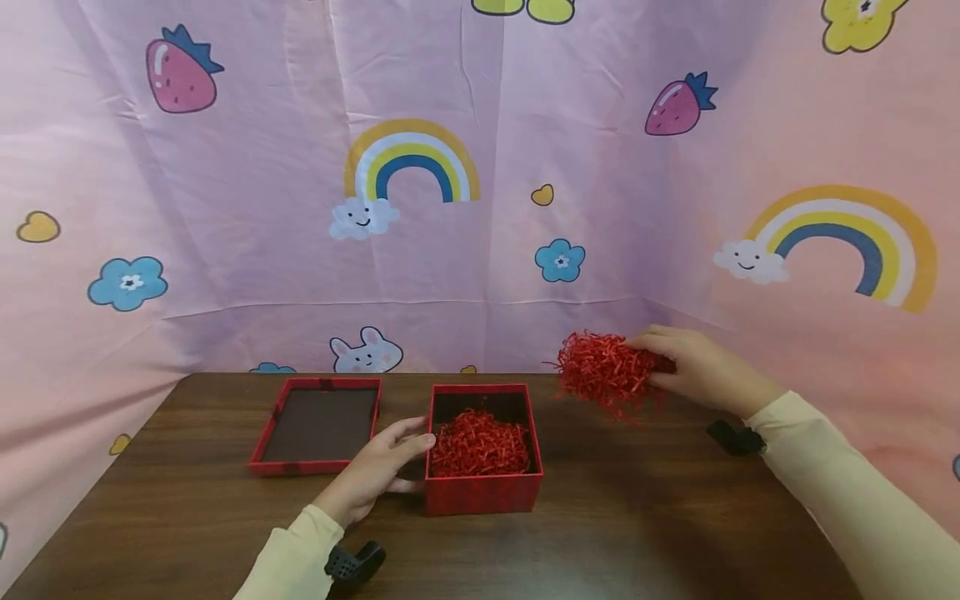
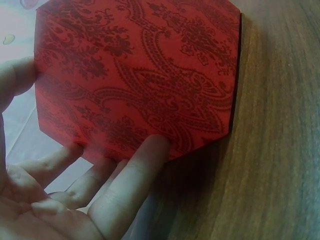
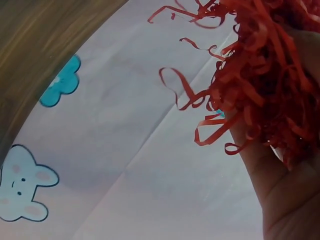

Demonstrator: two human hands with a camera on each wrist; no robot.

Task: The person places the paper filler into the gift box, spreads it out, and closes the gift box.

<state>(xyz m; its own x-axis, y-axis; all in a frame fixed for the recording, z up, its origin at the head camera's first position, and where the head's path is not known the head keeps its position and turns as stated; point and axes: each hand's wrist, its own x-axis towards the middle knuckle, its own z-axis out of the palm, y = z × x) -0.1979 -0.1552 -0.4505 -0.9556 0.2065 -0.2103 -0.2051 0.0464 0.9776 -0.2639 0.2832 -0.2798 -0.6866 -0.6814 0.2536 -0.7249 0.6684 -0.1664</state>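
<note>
On the table stands a red patterned box (image 1: 483, 493) with a dark inside, part filled with red shredded paper (image 1: 480, 446). My left hand (image 1: 375, 467) rests against the box's left side, thumb at the rim; in the left wrist view its extended fingers (image 2: 135, 182) touch the outer wall. To the right of the box, my right hand (image 1: 701, 367) holds a loose clump of red shredded paper (image 1: 607, 371) above the table. Curly strips hang from this clump (image 3: 255, 85) in the right wrist view, hiding part of the fingers.
A red-edged lid (image 1: 322, 425) lies with its dark inside up, left of the box. The brown wooden table (image 1: 600, 533) ends at a printed cloth backdrop (image 1: 270, 250) behind and at the sides. Dark straps with devices sit at both wrists.
</note>
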